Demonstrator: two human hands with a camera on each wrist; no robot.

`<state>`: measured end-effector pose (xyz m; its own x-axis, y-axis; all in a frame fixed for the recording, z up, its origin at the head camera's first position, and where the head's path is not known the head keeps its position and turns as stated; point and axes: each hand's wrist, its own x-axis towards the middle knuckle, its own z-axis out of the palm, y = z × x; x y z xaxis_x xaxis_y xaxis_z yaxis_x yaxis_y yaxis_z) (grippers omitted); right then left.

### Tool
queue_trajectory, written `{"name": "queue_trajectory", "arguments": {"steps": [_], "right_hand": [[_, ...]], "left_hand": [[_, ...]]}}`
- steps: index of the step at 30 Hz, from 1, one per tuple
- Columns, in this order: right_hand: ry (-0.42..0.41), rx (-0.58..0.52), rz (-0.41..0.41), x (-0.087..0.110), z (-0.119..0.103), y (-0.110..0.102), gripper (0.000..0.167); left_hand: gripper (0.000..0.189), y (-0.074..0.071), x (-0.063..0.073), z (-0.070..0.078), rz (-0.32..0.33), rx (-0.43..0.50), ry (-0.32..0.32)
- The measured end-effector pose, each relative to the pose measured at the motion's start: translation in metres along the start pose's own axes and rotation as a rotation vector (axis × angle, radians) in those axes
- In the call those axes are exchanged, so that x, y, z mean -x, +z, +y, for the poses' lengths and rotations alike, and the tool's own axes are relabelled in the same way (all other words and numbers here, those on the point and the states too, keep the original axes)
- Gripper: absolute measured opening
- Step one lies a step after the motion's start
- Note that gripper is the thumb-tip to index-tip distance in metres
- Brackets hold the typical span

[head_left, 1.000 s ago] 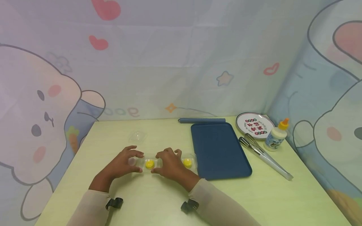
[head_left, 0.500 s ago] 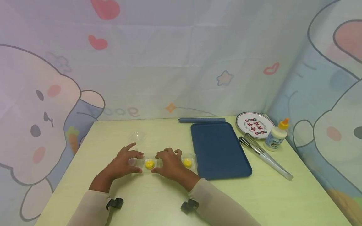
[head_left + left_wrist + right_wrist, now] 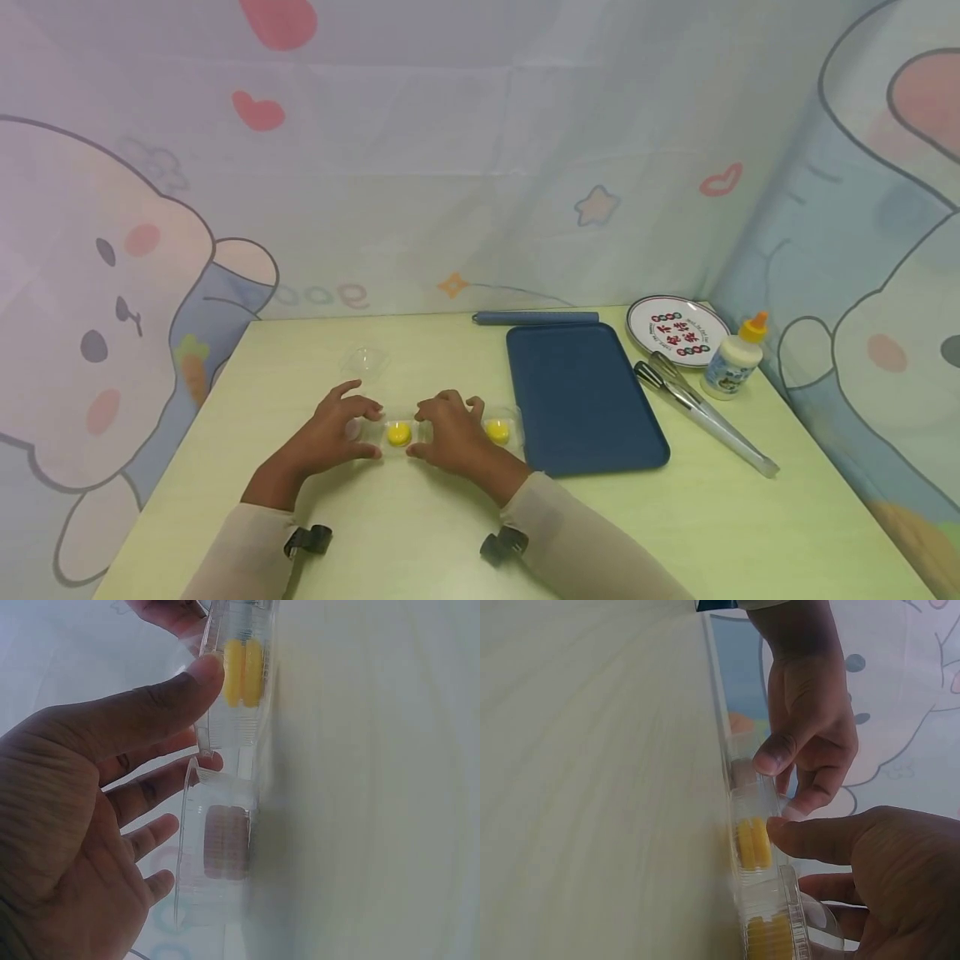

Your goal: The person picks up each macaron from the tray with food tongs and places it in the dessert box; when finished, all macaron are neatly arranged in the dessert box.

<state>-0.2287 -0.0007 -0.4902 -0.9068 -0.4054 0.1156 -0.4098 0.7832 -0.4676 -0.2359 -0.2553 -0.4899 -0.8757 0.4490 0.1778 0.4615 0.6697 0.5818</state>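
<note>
Three small clear plastic boxes stand in a row on the table. The middle box (image 3: 234, 729) holds a yellow macaron (image 3: 399, 434). My left hand (image 3: 332, 433) pinches this box at its left end, thumb on the near side and fingers on the far side. My right hand (image 3: 456, 440) pinches the same box at its right end. Beside my left fingers is the left box (image 3: 214, 900), with a pinkish-brown macaron (image 3: 226, 842) inside; my hand mostly hides it in the head view. Another yellow macaron (image 3: 497, 431) sits in the right box (image 3: 765, 898), partly behind my right hand.
A clear domed lid (image 3: 365, 361) lies behind my left hand. To the right are a dark blue tray (image 3: 588, 400), metal tongs (image 3: 712, 421), a printed plate (image 3: 675, 332) and a white bottle (image 3: 731, 365) with an orange-yellow cap. A blue-grey rod (image 3: 536, 318) lies along the back edge.
Almost nothing differs. Both hands keep their hold on the middle box; the whole view shifts only very slightly.
</note>
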Motion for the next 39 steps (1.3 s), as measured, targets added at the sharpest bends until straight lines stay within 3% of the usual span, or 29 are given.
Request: {"name": "queue_trajectory", "arguments": {"steps": [16,24,28,35,39], "right_hand": [[0.015,0.010,-0.035,-0.002,-0.001,-0.005,0.048],[-0.004,0.016,-0.044,0.000,0.000,-0.007,0.056],[-0.029,-0.009,-0.044,0.000,0.000,-0.009,0.058],[-0.032,-0.006,-0.064,-0.004,-0.003,-0.016,0.060],[-0.030,-0.041,-0.077,-0.009,-0.004,-0.022,0.059]], "left_hand": [[0.051,0.002,-0.001,0.003,-0.003,0.010,-0.050],[0.072,-0.002,0.002,0.007,-0.002,-0.007,-0.100],[0.074,-0.005,0.002,0.004,0.005,-0.004,-0.090],[0.057,-0.016,-0.005,0.000,0.031,-0.062,-0.029],[0.056,-0.025,-0.007,-0.004,0.030,-0.032,-0.033]]}}
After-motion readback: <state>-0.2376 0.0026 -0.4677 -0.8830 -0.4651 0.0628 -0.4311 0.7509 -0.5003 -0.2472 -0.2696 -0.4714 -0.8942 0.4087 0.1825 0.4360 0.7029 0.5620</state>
